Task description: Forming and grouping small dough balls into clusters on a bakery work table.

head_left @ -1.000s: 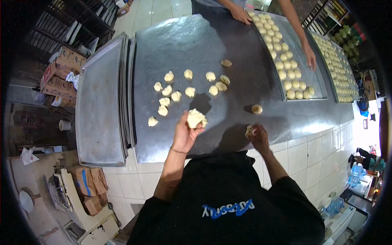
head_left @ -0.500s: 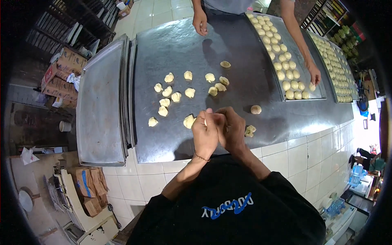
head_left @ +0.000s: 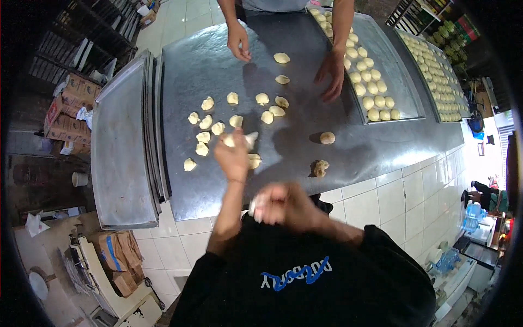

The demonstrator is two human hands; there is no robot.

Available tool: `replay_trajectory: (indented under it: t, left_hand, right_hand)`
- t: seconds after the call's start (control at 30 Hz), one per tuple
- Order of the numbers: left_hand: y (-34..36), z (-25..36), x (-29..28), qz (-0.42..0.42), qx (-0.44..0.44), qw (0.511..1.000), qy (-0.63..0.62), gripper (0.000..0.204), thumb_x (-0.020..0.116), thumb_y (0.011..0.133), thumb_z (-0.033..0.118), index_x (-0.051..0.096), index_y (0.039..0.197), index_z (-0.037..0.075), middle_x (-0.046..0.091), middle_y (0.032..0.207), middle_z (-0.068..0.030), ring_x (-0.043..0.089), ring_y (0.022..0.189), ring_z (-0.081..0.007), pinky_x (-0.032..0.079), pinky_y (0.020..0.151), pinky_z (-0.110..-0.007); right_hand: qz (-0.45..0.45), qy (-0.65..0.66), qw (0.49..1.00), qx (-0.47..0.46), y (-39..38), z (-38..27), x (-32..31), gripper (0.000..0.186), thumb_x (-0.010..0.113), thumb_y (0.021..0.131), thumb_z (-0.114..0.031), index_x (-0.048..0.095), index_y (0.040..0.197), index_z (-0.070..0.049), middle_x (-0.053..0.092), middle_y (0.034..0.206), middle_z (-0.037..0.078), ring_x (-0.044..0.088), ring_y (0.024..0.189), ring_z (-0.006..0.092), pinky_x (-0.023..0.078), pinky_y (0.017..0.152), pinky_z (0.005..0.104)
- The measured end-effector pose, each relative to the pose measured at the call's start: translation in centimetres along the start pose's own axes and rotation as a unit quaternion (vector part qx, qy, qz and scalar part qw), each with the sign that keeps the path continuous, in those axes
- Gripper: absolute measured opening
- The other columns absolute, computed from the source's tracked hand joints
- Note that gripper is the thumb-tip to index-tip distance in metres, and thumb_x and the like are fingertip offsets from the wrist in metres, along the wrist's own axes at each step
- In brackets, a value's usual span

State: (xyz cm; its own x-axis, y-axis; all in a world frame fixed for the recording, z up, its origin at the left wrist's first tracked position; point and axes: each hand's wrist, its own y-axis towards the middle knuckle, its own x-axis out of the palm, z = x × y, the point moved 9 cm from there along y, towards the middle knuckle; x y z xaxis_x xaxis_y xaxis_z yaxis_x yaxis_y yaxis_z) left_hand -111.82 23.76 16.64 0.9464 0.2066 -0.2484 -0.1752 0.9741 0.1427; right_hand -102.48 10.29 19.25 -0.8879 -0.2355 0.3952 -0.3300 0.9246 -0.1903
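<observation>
My left hand (head_left: 233, 159) reaches over the metal table, blurred by motion, with a pale piece of dough (head_left: 249, 139) at its fingers. One dough lump (head_left: 254, 161) lies beside that wrist, and several small flattened ones (head_left: 204, 136) are spread beyond and to its left. Close to my body, at the table's near edge, my right hand (head_left: 289, 207) is raised with curled, smeared fingers. Something whitish shows at its fingertips, too blurred to make out. Right of centre sit a round dough ball (head_left: 327, 138) and a rough brownish lump (head_left: 320, 168).
Across the metal table (head_left: 201, 60), a co-worker's left hand (head_left: 238, 42) and right hand (head_left: 331, 75) hover above it. At right are a tray of dough balls (head_left: 400, 92) and a second filled tray (head_left: 444, 90). Stacked metal trays (head_left: 121, 147) line the left side.
My hands have parted: the left moved forward and left, the right drew back toward my body. The co-worker's right hand left the tray. Another dough piece lies at the far side. The view shifted.
</observation>
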Motion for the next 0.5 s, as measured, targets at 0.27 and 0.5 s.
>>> replay_trajectory:
  t: [0.27,0.5]
  left_hand:
    - [-1.1,-8.8,-2.9,-0.117,-0.216,0.965,-0.093,0.026,0.062,0.091,0.028,0.059,0.095,0.003,0.061,0.081,-0.0025,0.055,0.065,-0.0088,0.045,0.060,-0.024]
    - [-7.2,-5.3,1.8,-0.250,-0.296,0.890,-0.239,0.022,0.055,0.096,0.022,0.053,0.101,0.001,0.062,0.087,-0.0082,0.060,0.065,-0.0137,0.054,0.051,-0.028]
  right_hand:
    - [0.255,-0.784,0.566,-0.017,-5.5,6.5,-15.1,0.034,0.061,0.084,-0.017,0.058,0.115,-0.004,0.057,0.120,0.018,0.051,0.112,0.0341,0.044,0.083,0.0492]
    - [0.382,-0.510,0.765,-0.086,-3.4,1.3,-16.3,0.017,0.072,0.072,-0.005,0.057,0.079,-0.001,0.063,0.082,0.016,0.062,0.071,0.0349,0.048,0.062,0.0423]
